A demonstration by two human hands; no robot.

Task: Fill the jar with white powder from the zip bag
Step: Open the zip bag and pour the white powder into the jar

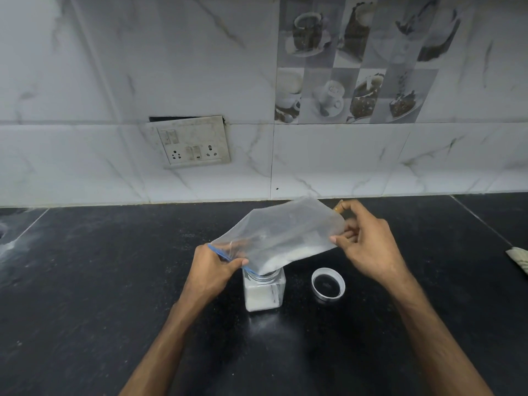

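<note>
Marble-tiled wall (85, 81), black counter (85, 281)

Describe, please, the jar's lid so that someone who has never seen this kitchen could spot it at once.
Start at the black counter under the marble-tiled wall and find the square jar beneath the tilted bag. Just right of the jar, not touching it, lies the lid: low and round, with a pale rim and dark middle, unlike the square jar.

Left grip (216, 265) low, right grip (368, 244) raised, both pinching, forearms stretched forward
</note>
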